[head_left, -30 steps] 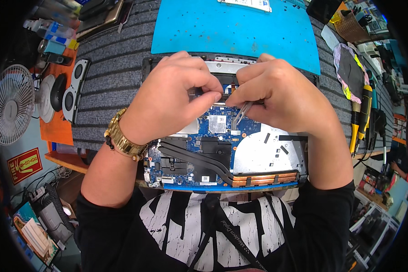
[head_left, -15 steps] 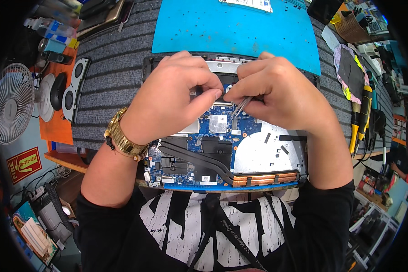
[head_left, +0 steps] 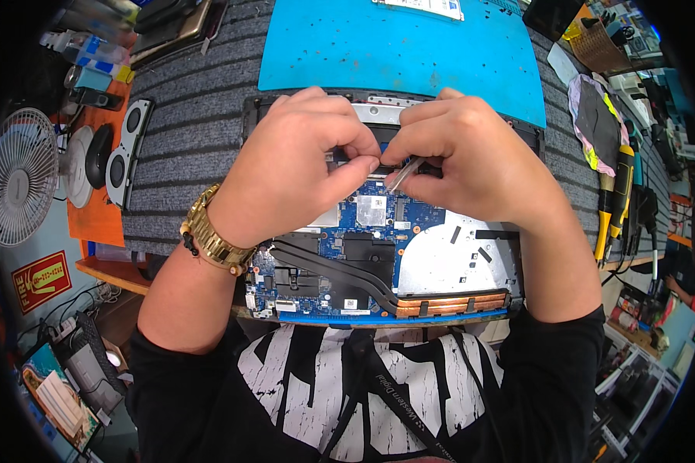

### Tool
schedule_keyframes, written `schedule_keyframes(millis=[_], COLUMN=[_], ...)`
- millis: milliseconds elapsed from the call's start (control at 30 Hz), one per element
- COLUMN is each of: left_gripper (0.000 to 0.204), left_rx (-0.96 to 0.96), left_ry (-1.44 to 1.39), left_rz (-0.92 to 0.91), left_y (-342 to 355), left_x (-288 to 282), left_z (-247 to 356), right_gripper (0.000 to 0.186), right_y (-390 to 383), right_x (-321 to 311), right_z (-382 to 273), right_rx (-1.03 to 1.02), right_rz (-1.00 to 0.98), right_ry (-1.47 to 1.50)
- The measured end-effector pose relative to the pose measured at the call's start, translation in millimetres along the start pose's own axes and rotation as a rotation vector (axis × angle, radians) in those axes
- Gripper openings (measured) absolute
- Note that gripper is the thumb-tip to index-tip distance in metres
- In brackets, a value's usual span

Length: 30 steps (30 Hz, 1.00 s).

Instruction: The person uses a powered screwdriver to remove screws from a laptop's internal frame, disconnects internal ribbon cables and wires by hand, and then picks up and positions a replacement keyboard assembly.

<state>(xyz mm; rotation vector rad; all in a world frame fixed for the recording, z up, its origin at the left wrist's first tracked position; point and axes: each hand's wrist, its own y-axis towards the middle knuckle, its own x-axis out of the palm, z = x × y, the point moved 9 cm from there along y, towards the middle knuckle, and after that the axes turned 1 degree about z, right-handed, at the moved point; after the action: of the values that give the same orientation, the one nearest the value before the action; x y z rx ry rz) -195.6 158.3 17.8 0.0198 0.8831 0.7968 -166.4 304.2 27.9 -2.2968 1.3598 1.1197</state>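
Note:
An opened laptop base lies in front of me, its blue circuit board exposed. Dark heat pipes cross the board to copper fins at the near edge. Over the far part of the board, my left hand is closed, thumb and forefinger drawn together; whatever they pinch is hidden. My right hand is closed around metal tweezers, which slant toward the board from between its fingers. The right fingertips almost meet the left ones above a dark strip at the laptop's far side.
Beyond the laptop lies a blue mat with a silver drive on it. Speakers and a white fan stand at left. Yellow-and-black screwdrivers and a dark cloth pouch lie at right.
My right hand has shifted slightly, and the tweezers have tilted flatter, their tips moving left and up. My left hand and the laptop stay almost where they were.

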Motion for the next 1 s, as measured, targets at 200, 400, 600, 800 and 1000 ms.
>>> schedule_keyframes(millis=[200, 400, 600, 800, 1000], left_gripper=[0.008, 0.009, 0.009, 0.009, 0.009], left_rx=[-0.005, 0.007, -0.013, -0.022, -0.025], left_ry=[-0.049, -0.026, 0.03, 0.034, 0.022], left_rz=[-0.015, -0.001, 0.004, 0.007, 0.003], left_y=[0.7, 0.0, -0.7, -1.7, -1.9], left_x=[0.7, -0.4, 1.8, 2.8, 2.8], left_z=[-1.1, 0.1, -0.9, 0.1, 0.6], right_gripper=[0.024, 0.021, 0.02, 0.021, 0.024], right_y=[1.4, 1.3, 1.1, 1.6, 0.7], right_x=[2.4, 1.9, 2.1, 2.4, -1.3], right_z=[-1.0, -1.9, -2.8, 0.3, 0.4], right_rx=[-0.01, -0.014, -0.027, -0.012, 0.007], right_rz=[0.009, 0.009, 0.011, 0.02, 0.032], right_ry=[0.004, -0.006, -0.016, 0.015, -0.028])
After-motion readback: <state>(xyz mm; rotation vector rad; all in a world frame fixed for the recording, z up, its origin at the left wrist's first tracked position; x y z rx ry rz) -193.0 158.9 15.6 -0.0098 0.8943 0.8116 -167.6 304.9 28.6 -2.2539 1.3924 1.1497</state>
